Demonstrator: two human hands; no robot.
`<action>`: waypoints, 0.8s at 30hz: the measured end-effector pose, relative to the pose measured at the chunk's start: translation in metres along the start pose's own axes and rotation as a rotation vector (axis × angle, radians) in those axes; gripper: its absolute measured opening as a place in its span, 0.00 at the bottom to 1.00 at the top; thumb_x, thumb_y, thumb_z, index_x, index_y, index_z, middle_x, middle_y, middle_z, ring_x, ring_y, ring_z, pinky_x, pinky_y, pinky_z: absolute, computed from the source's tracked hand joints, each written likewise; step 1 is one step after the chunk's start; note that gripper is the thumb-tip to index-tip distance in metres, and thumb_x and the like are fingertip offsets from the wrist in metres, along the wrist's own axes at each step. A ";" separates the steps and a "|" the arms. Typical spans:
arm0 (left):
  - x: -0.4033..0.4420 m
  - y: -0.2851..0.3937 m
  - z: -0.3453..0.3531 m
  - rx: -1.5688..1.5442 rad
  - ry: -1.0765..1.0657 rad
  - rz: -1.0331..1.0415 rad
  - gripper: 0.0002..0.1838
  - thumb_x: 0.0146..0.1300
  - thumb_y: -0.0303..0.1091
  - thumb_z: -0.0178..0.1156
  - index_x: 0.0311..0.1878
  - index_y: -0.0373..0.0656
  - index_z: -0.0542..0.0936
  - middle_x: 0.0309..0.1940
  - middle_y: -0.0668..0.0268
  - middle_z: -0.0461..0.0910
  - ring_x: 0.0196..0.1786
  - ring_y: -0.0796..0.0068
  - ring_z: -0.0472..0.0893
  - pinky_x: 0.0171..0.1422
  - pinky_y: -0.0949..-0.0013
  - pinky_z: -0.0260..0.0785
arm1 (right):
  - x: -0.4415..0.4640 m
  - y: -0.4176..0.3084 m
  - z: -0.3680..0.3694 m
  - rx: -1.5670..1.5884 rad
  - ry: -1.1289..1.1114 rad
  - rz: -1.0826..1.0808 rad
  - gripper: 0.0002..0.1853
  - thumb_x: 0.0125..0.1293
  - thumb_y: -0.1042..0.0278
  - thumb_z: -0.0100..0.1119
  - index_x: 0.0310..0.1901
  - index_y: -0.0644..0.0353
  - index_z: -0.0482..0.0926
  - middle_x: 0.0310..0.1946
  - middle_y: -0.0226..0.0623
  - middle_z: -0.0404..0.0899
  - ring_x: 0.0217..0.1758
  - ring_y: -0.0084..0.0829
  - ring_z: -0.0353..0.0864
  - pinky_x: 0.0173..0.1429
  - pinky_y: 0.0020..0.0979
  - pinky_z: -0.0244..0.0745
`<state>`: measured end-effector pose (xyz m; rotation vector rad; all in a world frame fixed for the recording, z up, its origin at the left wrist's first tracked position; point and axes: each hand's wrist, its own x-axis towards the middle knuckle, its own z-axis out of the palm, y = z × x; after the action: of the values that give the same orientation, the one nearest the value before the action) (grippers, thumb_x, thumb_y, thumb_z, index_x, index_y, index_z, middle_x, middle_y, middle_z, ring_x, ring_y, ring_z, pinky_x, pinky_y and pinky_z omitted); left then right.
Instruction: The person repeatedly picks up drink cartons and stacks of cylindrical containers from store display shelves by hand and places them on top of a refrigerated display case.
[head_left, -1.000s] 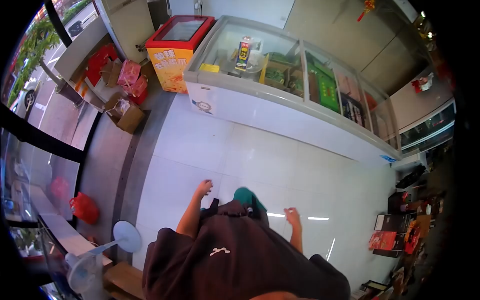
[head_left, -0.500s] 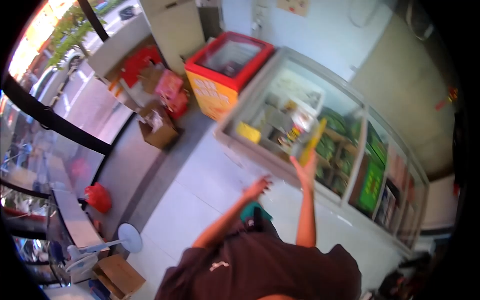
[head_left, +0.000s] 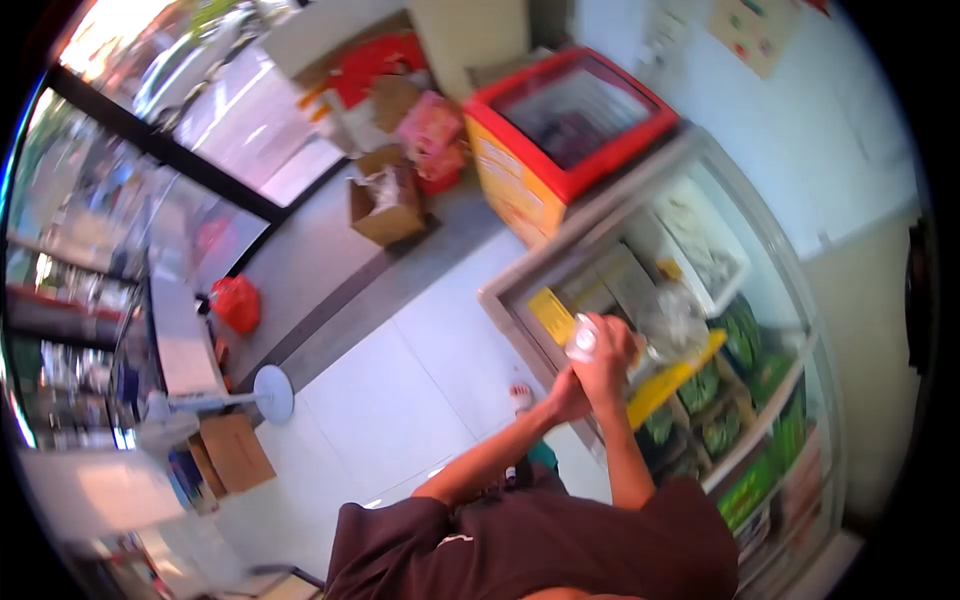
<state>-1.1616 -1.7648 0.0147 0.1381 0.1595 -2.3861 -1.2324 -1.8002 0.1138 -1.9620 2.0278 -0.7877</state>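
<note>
1. Both hands have come together at the freezer's (head_left: 510, 282) near edge since the earlier frame.
2. Right hand (head_left: 612, 362), farther over the freezer: grip wrapped around a white-topped item (head_left: 582, 340) (long axis unclear).
3. Left hand (head_left: 570, 396), at the freezer's edge, just beside; I cannot tell whether its grip holds anything.
4. A red-rimmed cooler (head_left: 510, 190) adjoins the freezer's end.
</note>
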 end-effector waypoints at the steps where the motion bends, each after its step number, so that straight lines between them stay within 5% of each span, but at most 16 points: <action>1: -0.011 0.002 0.015 0.024 0.131 0.063 0.27 0.69 0.51 0.39 0.64 0.44 0.64 0.63 0.62 0.67 0.63 0.64 0.68 0.68 0.58 0.57 | 0.001 -0.008 0.001 0.025 0.029 0.015 0.32 0.37 0.73 0.70 0.50 0.46 0.75 0.50 0.35 0.70 0.56 0.41 0.68 0.59 0.43 0.63; 3: -0.024 0.000 0.009 -0.001 0.089 0.143 0.26 0.68 0.51 0.43 0.62 0.45 0.67 0.62 0.65 0.68 0.64 0.67 0.67 0.67 0.58 0.57 | -0.005 -0.021 0.001 0.262 0.054 0.056 0.38 0.29 0.81 0.73 0.51 0.53 0.73 0.47 0.42 0.68 0.52 0.47 0.69 0.57 0.44 0.67; 6: -0.033 -0.001 -0.023 -0.072 0.175 0.274 0.26 0.66 0.57 0.45 0.58 0.49 0.70 0.54 0.65 0.73 0.53 0.68 0.74 0.58 0.61 0.66 | -0.022 -0.040 0.004 0.313 0.012 -0.066 0.37 0.30 0.82 0.71 0.50 0.56 0.71 0.47 0.42 0.66 0.50 0.46 0.71 0.54 0.42 0.70; 9: -0.108 0.023 0.012 -0.164 0.180 0.476 0.37 0.60 0.67 0.46 0.61 0.46 0.67 0.55 0.60 0.72 0.55 0.64 0.73 0.62 0.60 0.63 | -0.051 -0.100 0.002 0.414 -0.047 -0.267 0.37 0.31 0.80 0.71 0.50 0.60 0.69 0.43 0.42 0.66 0.49 0.46 0.69 0.52 0.43 0.68; 15: -0.301 0.000 0.038 -0.120 0.189 0.977 0.40 0.59 0.68 0.48 0.61 0.43 0.65 0.57 0.57 0.71 0.58 0.63 0.72 0.66 0.57 0.60 | -0.166 -0.221 -0.007 0.791 -0.275 -0.671 0.34 0.32 0.78 0.72 0.47 0.61 0.69 0.41 0.44 0.64 0.45 0.45 0.67 0.49 0.43 0.65; 20: -0.440 -0.119 -0.003 -0.322 0.287 1.597 0.33 0.60 0.65 0.47 0.54 0.45 0.72 0.51 0.59 0.76 0.54 0.64 0.76 0.63 0.56 0.65 | -0.338 -0.243 0.011 1.024 -0.713 -0.822 0.33 0.31 0.76 0.73 0.45 0.63 0.68 0.41 0.43 0.64 0.45 0.44 0.66 0.49 0.41 0.66; 22: -0.464 -0.163 -0.048 -0.459 0.288 1.901 0.30 0.59 0.62 0.48 0.50 0.46 0.74 0.49 0.58 0.77 0.52 0.62 0.76 0.62 0.54 0.66 | -0.393 -0.231 0.027 1.012 -1.113 -0.784 0.37 0.31 0.75 0.76 0.47 0.63 0.66 0.44 0.39 0.64 0.47 0.34 0.68 0.49 0.36 0.70; 24: -0.483 -0.210 -0.058 -0.663 0.224 1.978 0.31 0.57 0.63 0.48 0.51 0.46 0.74 0.49 0.58 0.76 0.52 0.61 0.76 0.63 0.53 0.65 | -0.435 -0.234 0.026 0.885 -1.197 -1.021 0.38 0.30 0.74 0.76 0.47 0.63 0.66 0.44 0.39 0.64 0.47 0.34 0.69 0.48 0.35 0.70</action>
<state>-0.9505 -1.2798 0.0433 0.1292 0.5595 -0.2896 -0.9788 -1.3759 0.1196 -1.9233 -0.0645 -0.3083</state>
